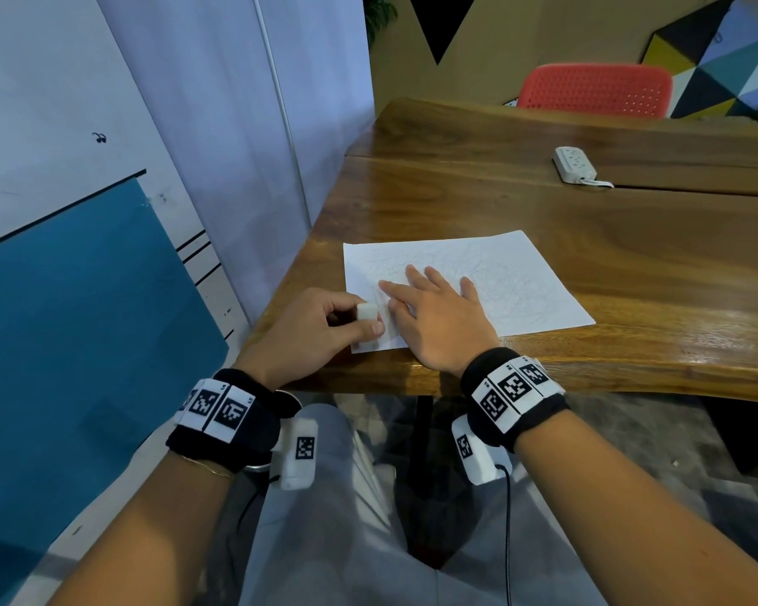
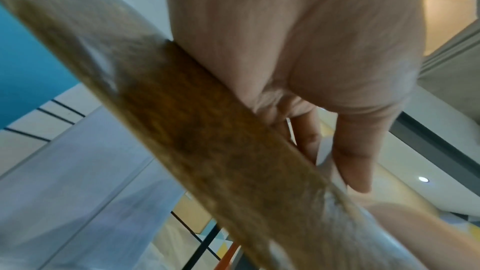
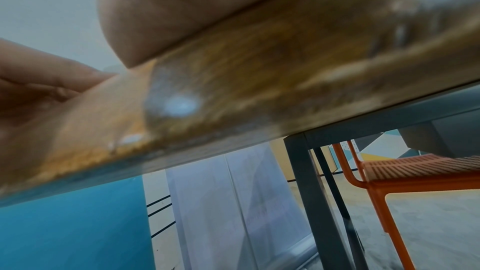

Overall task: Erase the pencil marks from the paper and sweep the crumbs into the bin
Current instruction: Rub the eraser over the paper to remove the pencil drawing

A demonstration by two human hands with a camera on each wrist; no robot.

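A white sheet of paper [image 1: 499, 273] covered in faint pencil scribbles lies on the wooden table [image 1: 631, 238] near its left front corner. My left hand [image 1: 324, 330] pinches a small white eraser [image 1: 367, 311] between thumb and fingers, at the paper's near left corner. My right hand [image 1: 434, 317] lies flat on the paper with straight fingers, pressing it down just right of the eraser. The wrist views show only the table's blurred front edge [image 2: 207, 130], with my left palm [image 2: 311, 38] over it. No bin is in view.
A white power strip [image 1: 575, 164] with a cable lies at the back of the table. A red perforated chair [image 1: 596, 89] stands behind the table. A blue and white wall [image 1: 84, 255] is close on the left. Dark table legs [image 3: 311, 192] stand under the top.
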